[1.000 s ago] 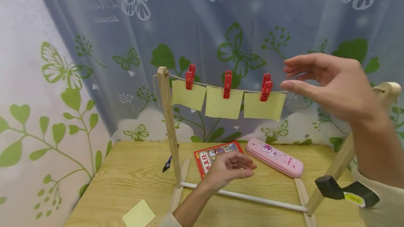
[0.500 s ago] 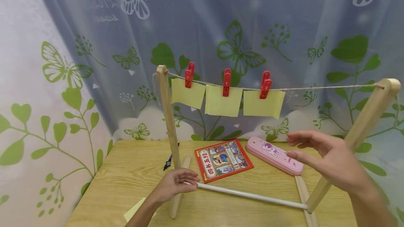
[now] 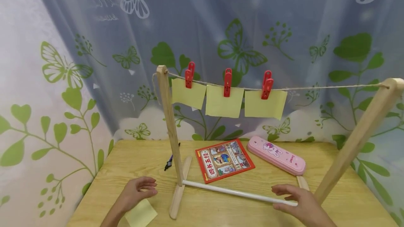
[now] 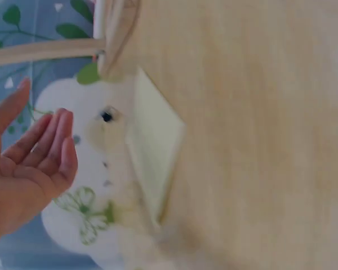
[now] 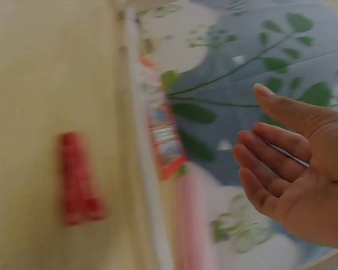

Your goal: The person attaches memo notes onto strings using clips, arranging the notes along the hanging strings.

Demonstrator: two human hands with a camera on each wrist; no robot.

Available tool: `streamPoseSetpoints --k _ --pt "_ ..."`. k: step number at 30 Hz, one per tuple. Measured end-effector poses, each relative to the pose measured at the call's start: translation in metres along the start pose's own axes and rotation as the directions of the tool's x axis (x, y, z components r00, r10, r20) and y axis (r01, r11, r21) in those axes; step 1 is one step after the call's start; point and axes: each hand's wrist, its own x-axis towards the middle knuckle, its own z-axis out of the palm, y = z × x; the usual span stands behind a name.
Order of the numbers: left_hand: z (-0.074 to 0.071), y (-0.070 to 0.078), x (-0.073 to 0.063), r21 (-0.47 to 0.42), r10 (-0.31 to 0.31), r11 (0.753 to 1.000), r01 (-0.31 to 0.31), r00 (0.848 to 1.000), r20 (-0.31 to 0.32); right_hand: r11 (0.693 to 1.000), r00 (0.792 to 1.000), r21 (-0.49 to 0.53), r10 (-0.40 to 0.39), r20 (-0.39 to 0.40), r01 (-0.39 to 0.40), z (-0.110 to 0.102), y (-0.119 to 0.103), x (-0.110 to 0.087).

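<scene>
My left hand (image 3: pixel 136 192), relaxed and holding nothing, hovers over a yellow sticky note (image 3: pixel 142 214) on the table; the left wrist view shows the same sticky note (image 4: pixel 155 143) beyond the fingers. On the other side, my right hand (image 3: pixel 300 200) is near the right end of the white crossbar (image 3: pixel 233 191), its fingers loosely bent and nothing in them. A red clothespin (image 5: pixel 79 180) lies on the table in the right wrist view, blurred. Three yellow notes (image 3: pixel 224 106) hang from the string (image 3: pixel 334 87), each under a red clothespin (image 3: pixel 227 82).
The wooden frame's left post (image 3: pixel 172 129) and right post (image 3: pixel 356 143) stand on the table (image 3: pixel 104 181). Behind the crossbar lie a red-bordered book (image 3: pixel 224 160) and a pink pencil case (image 3: pixel 277 156). A dark pen (image 3: pixel 168 164) lies beside the left post. A patterned curtain (image 3: pixel 221 16) hangs behind.
My right hand has come down from beside the string to the crossbar's right end. My left hand has moved left and down, from in front of the book to over the loose sticky note.
</scene>
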Motion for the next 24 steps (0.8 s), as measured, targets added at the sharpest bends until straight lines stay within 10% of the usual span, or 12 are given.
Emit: streamPoseSetpoints --k 8,15,20,24 --pt "-0.006 -0.027 -0.02 0.146 -0.161 0.972 0.186 0.973 -0.168 0.982 0.96 0.144 0.083 0.269 -0.125 0.02 0.048 -0.013" --pt "-0.003 -0.033 -0.024 0.272 -0.237 0.905 0.326 0.919 -0.315 0.974 0.936 0.2 -0.168 0.31 0.109 0.028 0.088 -0.018" --pt "0.002 -0.031 -0.026 0.334 -0.274 0.867 0.37 0.914 -0.301 0.9 0.875 0.203 -0.427 0.227 0.386 0.04 0.113 -0.021" --pt "0.01 -0.031 -0.028 0.296 -0.375 0.842 0.451 0.884 -0.278 0.867 0.853 0.191 -0.492 0.175 0.461 0.048 0.122 -0.024"
